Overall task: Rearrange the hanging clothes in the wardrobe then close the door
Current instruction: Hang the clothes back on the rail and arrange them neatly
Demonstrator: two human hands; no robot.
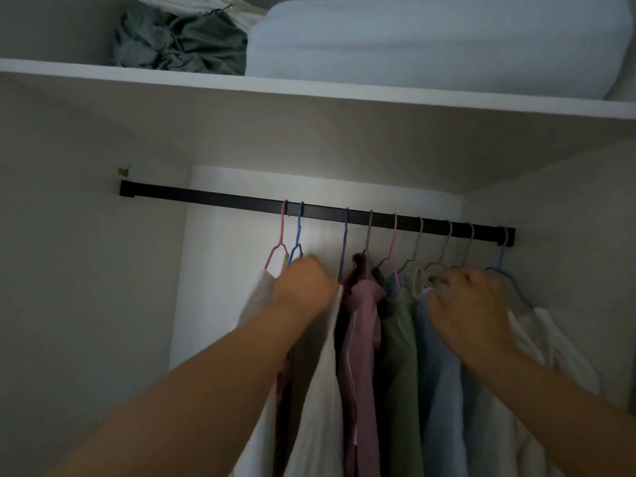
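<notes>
A black rail (213, 198) runs across the wardrobe with several coloured hangers on it. From it hang a cream garment (263, 297), a white one (320, 407), a pink one (363, 339), a green one (399, 356), a light blue one (444, 390) and white ones (550, 346) at the right. My left hand (304, 285) is closed around the shoulder of the garment on the blue hanger (298, 232). My right hand (466, 304) rests with curled fingers on the hanger shoulders near the right end; its grip is unclear.
A white shelf (137, 72) sits above the rail, holding a crumpled grey-green cloth (179, 39) and a folded pale blue blanket (430, 43). The rail's left stretch carries no hangers. Wardrobe side walls (69, 270) close in left and right.
</notes>
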